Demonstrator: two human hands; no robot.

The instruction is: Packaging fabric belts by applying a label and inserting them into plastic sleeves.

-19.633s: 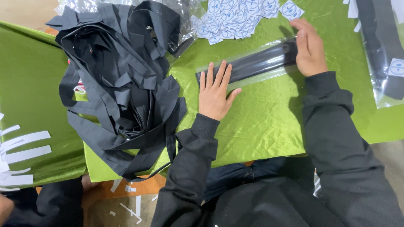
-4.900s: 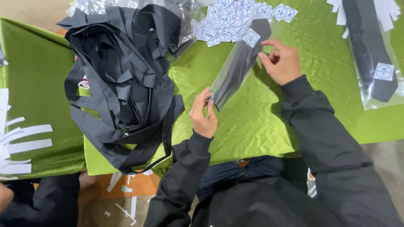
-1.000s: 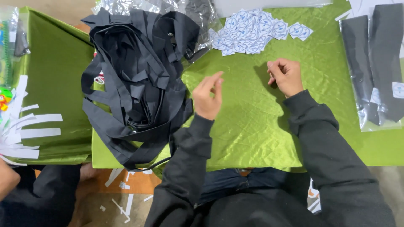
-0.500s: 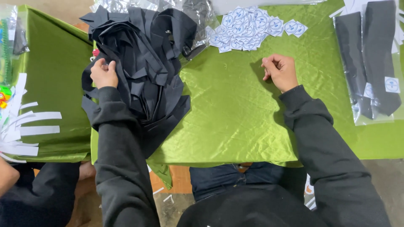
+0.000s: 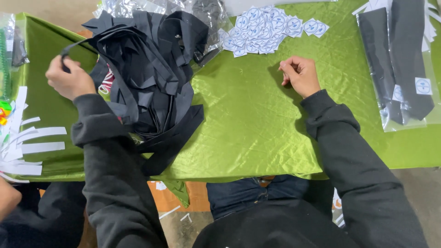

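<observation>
Left hand (image 5: 69,80) is closed round the end of a thin black fabric strap (image 5: 78,45), pinched in the fingers and lifted clear at the left edge of the heap of black fabric ties (image 5: 151,78) it runs back into; the heap is a tangled, matte mound on the shiny green satin tablecloth (image 5: 248,124). Right hand (image 5: 301,76) rests loosely curled on the cloth, holding nothing, just below the scatter of small white round-printed stickers (image 5: 271,30), with bagged dark ties in clear plastic sleeves (image 5: 404,64) well apart at far right.

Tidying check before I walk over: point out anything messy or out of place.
White paper strips lie on the floor under the table. The pile of black ties is tangled, one end hanging over the green cloth's front edge.
</observation>
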